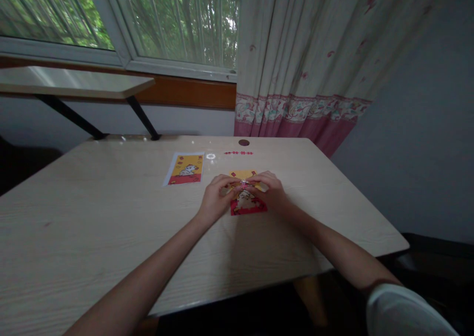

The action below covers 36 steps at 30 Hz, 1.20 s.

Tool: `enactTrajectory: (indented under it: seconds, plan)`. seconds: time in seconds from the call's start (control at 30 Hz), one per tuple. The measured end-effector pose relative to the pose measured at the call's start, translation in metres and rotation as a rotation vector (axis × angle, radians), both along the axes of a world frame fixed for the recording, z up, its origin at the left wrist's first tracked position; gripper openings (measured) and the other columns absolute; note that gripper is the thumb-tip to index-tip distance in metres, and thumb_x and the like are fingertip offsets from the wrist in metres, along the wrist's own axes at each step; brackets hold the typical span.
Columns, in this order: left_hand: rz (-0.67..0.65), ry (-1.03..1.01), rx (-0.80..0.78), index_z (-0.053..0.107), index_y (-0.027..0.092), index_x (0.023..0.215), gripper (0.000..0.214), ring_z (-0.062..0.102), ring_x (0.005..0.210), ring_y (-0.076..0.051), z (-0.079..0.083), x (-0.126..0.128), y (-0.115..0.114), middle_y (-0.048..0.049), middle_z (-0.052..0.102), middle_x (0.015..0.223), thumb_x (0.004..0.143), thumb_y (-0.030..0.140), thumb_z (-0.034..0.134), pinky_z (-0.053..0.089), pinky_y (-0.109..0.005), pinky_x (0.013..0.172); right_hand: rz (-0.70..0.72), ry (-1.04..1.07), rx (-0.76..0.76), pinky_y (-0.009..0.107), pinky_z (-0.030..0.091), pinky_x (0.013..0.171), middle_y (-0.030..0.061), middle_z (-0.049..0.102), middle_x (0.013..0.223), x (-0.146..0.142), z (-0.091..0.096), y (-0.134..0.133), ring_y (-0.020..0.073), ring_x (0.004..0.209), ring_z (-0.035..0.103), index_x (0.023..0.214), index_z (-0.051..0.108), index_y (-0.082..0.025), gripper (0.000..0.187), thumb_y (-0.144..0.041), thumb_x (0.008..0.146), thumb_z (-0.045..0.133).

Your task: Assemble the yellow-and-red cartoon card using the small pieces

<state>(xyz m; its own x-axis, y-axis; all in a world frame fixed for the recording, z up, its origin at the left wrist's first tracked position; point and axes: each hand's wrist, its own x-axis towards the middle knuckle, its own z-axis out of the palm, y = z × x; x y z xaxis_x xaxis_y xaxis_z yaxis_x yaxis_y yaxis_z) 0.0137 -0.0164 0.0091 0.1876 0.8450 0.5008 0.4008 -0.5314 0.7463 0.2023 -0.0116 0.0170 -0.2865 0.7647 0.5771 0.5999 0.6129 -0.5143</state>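
Observation:
A yellow and red jigsaw puzzle [249, 210] with a white cat on it lies on the table in front of me, partly covered by my fingers. My left hand [218, 195] comes in from its left side, thumb and fingers pinched together. From the right, my right hand [271, 190] meets it in a similar pinch. Between the fingertips shows a small pink and white jigsaw piece [243, 184], its outline too small to make out. Left of the puzzle is a printed picture sheet [186, 169] with a white cat on yellow and red.
Several small red pieces [239, 153] lie in a row behind the puzzle. A dark round cable hole [244, 142] sits near the back edge of the wooden table [111, 217]. A raised shelf [77, 82] on black legs stands back left; a curtain [296, 79] hangs behind.

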Motion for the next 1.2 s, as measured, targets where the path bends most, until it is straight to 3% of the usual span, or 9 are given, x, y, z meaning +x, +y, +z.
enactTrajectory:
  seconds: [0.2,0.4,0.57,0.83,1.2]
  plan:
    - [-0.006,0.112,0.030,0.064,0.020,0.097,0.018,0.055,0.088,-0.018,-0.002,-0.011,0.004,-0.0055,0.063,0.095,0.080,0.024,0.060,0.045,-0.034,0.078,0.021,-0.060,0.056,0.031,0.040,0.077,0.0041,0.069,0.082,0.004,-0.009,0.004,0.0173,0.080,0.060,0.086,0.068,-0.022,0.024,-0.044,0.079,0.062]
    - [-0.042,0.407,0.031,0.064,0.021,0.094,0.016,0.054,0.091,-0.021,-0.010,-0.031,0.013,-0.0043,0.062,0.093,0.079,0.022,0.059,0.042,-0.038,0.083,0.131,-0.191,-0.060,0.031,0.038,0.081,0.0011,0.069,0.088,0.006,-0.025,0.004,0.0163,0.085,0.059,0.085,0.068,-0.025,0.017,-0.039,0.075,0.067]
    - [-0.056,0.542,0.081,0.064,0.018,0.096,0.018,0.053,0.092,-0.022,-0.012,-0.032,0.012,-0.0068,0.059,0.097,0.080,0.022,0.056,0.042,-0.038,0.082,0.136,-0.257,-0.123,0.032,0.037,0.080,0.0010,0.068,0.086,0.004,-0.027,0.002,0.0169,0.085,0.058,0.086,0.069,-0.026,0.017,-0.037,0.073,0.069]
    - [-0.061,0.598,0.070,0.064,0.018,0.096,0.019,0.052,0.092,-0.022,-0.011,-0.030,0.009,-0.0073,0.059,0.098,0.080,0.024,0.056,0.043,-0.039,0.081,0.139,-0.290,-0.167,0.033,0.035,0.083,0.0019,0.066,0.092,0.005,-0.022,0.001,0.0175,0.089,0.055,0.090,0.069,-0.026,0.018,-0.033,0.074,0.068]
    - [-0.057,0.619,0.079,0.064,0.019,0.096,0.019,0.052,0.092,-0.022,-0.013,-0.029,0.010,-0.0063,0.059,0.098,0.080,0.024,0.056,0.043,-0.038,0.080,0.145,-0.379,-0.076,0.032,0.032,0.077,0.0018,0.065,0.082,-0.006,-0.018,-0.005,0.0173,0.084,0.052,0.079,0.068,-0.023,0.007,-0.029,0.077,0.065]
